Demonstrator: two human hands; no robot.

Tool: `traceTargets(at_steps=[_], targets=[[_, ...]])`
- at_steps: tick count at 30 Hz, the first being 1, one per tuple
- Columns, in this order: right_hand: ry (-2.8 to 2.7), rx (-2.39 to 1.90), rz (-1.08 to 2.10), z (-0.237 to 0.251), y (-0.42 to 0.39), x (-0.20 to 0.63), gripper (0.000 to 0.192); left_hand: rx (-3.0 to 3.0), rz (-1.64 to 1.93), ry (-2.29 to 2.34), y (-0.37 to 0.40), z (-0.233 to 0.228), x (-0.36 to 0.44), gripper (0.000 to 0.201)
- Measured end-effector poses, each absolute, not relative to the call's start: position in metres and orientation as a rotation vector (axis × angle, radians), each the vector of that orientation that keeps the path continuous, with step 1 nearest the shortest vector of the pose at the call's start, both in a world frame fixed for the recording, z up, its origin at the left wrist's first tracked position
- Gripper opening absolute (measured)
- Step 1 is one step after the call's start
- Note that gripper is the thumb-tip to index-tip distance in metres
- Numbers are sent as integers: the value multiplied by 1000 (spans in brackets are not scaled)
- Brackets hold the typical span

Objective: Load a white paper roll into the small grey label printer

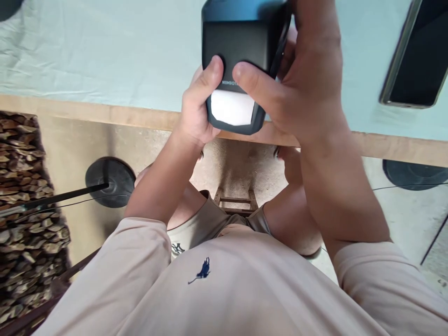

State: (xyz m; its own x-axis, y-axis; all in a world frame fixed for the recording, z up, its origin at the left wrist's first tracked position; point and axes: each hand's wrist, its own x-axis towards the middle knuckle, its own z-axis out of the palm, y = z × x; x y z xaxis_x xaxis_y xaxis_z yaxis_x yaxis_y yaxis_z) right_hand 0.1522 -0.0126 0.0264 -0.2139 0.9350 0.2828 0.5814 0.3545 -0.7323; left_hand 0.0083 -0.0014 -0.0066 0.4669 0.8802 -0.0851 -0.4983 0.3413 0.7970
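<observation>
- Both hands hold a small dark label printer [241, 51] at the near edge of the table [105, 60], partly over the edge, above the person's lap.
- Left hand [196, 105] curls round the printer's lower left corner; thumb lies on the front face, next to the printed brand name. Closed on it, not spread.
- Right hand [308, 79] wraps the right side; thumb pressed on the front face, tip close to the left thumb. Rest of the fingers are behind the body, can't tell exactly how they sit.
- White label paper [232, 107] shows at the slot, just below both thumbs, not touched by either.
- Judgement: the work looks like steadying or pressing the printer's front. To do it well: keep thumbs off the paper so it feeds free, press evenly w/ both thumbs, keep the body square, rest part of it on the table edge so it can't slip to the floor.
- Printer sits between the hands, left hand below-left, right hand right & on top.
- Phone [416, 56] lies well apart to the right on the pale tablecloth [87, 42].
- Stacked firewood [24, 200] on the floor at left; round black base [110, 179] near the left elbow.
</observation>
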Motion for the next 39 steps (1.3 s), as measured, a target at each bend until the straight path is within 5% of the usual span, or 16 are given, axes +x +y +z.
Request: traceTargets(at_steps=[6,13,18,22,27,33,39], targets=[[-1937,-1438,393,31,-11,157,68,819,985,646,-1,0,11,60],[-2143,-1423,444,40,-12,165,72,690,1032,660,3,-12,12,29],[-1965,-1595,597,50,-13,162,68,658,1042,552,1,-14,12,33],[-1936,-1860,346,52,-10,163,70,697,1102,559,-2,-16,17,34],[-2199,-1574,312,47,-10,172,74,726,1017,886,-2,-11,19,21],[-2324,-1367,345,42,-11,178,63,854,941,706,1,-1,17,49],[-2211,-1498,447,42,-12,177,71,797,1079,607,3,-20,17,34]])
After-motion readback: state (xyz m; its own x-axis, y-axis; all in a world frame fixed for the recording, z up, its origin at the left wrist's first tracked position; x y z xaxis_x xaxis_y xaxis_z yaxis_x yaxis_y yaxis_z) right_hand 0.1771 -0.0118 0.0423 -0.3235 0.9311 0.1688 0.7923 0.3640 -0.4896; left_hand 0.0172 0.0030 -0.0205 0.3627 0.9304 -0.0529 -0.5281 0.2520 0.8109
